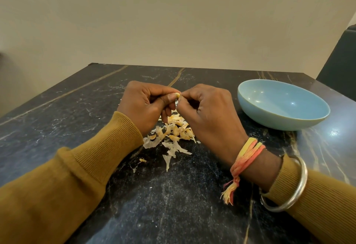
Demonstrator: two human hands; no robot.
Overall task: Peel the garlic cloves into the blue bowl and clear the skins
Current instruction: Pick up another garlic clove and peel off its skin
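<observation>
Our left grip (146,106) and right grip (208,112) pinch, seemingly, a garlic clove (177,95) that could slip short of the three-o'clock blue bowl (269,123).

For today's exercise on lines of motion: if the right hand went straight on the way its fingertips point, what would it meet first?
The garlic clove, which the right hand pinches; just beyond, most likely, the left hand.
</observation>
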